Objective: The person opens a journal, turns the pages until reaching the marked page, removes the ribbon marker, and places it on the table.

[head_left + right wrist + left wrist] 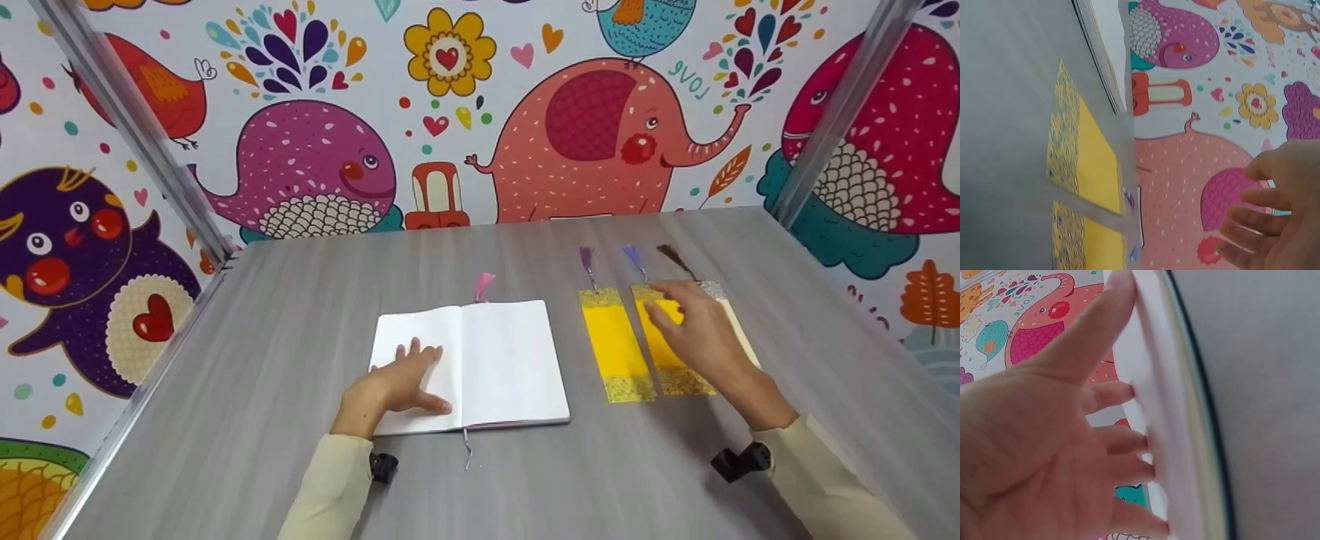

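Notebook (514, 364) is laid opened out on the grey tabletop (247, 360), w/ blank white pages turned up. Its L page is partly covered by the L hand (397, 384), whose fingers are spread apart w/ tips rested on the paper; same contact is shown in the L wrist view. Past the notebook's far edge, nr the centre fold, a pink tassel (485, 285) is seen; a thin silvery cord (468, 448) is trailed from the near edge.

To the R of the notebook & apart from it, a 1st yellow bookmark (615, 337) is set, w/ glitter bands at both ends & purple tassel (586, 259) pointed away from the person. Just beside it, w/ narrow gap btwn, a 2nd yellow bookmark (664, 349) w/ blue tassel (634, 256) is placed, partly hidden by the R hand (701, 330). Behind that hand, a cream bookmark (738, 328) w/ dark tassel (673, 256) is mostly hidden; only R edge & silvery top corner can be made out.

R hand is held raised over the bookmarks, fingers slightly bent & apart, clear of them per R wrist view. Far side is closed off by a wall (517, 86) printed w/ cartoon animals.
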Available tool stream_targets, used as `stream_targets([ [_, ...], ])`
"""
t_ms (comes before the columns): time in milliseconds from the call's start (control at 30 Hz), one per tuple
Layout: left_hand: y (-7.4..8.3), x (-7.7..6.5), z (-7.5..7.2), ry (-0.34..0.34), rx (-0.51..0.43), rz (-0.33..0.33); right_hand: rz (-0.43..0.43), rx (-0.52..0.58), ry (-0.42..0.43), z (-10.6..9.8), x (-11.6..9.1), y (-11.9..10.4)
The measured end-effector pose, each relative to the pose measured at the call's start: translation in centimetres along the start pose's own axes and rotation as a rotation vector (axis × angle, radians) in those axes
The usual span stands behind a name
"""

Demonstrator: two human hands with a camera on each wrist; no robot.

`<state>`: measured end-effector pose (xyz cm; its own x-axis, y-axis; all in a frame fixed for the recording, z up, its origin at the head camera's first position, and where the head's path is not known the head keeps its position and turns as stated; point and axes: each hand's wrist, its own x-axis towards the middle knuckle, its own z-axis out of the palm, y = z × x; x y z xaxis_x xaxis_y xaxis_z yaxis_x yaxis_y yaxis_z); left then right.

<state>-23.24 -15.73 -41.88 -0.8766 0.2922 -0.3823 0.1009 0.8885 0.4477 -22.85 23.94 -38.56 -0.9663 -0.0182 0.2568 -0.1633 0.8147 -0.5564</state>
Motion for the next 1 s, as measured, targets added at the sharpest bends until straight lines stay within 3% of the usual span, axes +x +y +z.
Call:
stream_targets([
  [300,0.1,0.3,-0.1,-0.004,0.023,0.012,-0.322,-0.105,-0.039,2.2,-0.8,-2.1],
  [667,-0.2,0.2,0.2,-0.001,0.027,0.016,-0.299,-0.087,-0.266,4.7,-1.9,-4.5],
  [1000,-0.4,-0.1,0.3,0.052,0.008,0.018,-0.344,-0.076,-0.422,7.0,-2.0,-5.6],
])
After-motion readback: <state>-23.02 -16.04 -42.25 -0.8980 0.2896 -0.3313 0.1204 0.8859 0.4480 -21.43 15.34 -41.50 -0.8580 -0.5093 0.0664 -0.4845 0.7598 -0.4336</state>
